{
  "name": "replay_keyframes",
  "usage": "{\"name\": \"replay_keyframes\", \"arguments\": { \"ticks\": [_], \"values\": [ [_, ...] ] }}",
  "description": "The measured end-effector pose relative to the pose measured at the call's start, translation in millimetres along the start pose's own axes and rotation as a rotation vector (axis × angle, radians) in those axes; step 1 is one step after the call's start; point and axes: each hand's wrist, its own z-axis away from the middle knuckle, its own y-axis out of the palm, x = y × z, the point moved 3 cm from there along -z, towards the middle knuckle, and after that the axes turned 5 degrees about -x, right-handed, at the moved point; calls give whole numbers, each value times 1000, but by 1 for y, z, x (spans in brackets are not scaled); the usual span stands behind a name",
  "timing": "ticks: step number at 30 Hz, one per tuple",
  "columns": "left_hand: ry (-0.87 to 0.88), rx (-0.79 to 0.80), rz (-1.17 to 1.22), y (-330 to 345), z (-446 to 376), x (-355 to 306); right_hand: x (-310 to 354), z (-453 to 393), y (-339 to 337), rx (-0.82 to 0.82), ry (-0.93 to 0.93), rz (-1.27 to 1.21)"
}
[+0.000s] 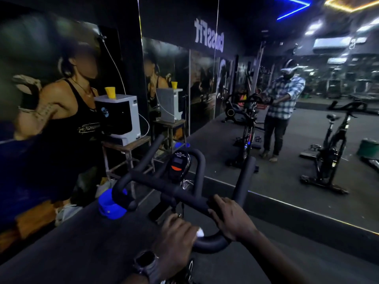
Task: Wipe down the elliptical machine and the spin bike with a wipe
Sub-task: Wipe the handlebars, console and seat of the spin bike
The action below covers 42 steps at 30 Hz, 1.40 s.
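"CrossFit" lettering (209,33) mirrored, on wall reflected in mirror

Hands (231,218) (both) on handlebar (168,187)

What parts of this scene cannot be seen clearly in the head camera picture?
- Wipe: only a white tip shows; the left hand hides the rest.
- Handlebar under the right hand: covered, so its cleanliness is unknown.
- Bike console: screen too dark and small to read.
- Bike seat and pedals: cut off by the bottom edge.
- Elliptical machine: not identifiable in the dark, blurred view.
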Motion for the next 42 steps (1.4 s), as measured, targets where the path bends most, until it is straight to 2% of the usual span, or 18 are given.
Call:
{"name": "replay_keyframes", "arguments": {
  "ticks": [4,7,11,16,19,23,30,34,38,42],
  "values": [
    [-44,-22,52,25,-7,-42,0,2,0,-16,-15,-2],
    [42,-89,51,4,-3,-20,0,4,0,-31,-25,14],
    [-52,-241,120,-25,9,32,3,5,1,-40,-28,34],
    [35,-275,200,9,14,-31,2,5,3,-53,-19,49],
    [107,-245,162,4,15,-19,0,5,4,-54,-14,66],
    [-113,-258,141,-17,20,38,3,6,4,-69,-7,64],
    [-38,-46,43,16,-15,-41,2,5,5,-69,-15,67],
    [1,93,-58,-2,-22,-19,2,7,4,-68,-15,55],
    [-97,90,-58,-15,-7,30,2,7,4,-71,-12,41],
    [-58,58,-30,0,-6,11,0,6,5,-75,-14,51]
  ]
}}
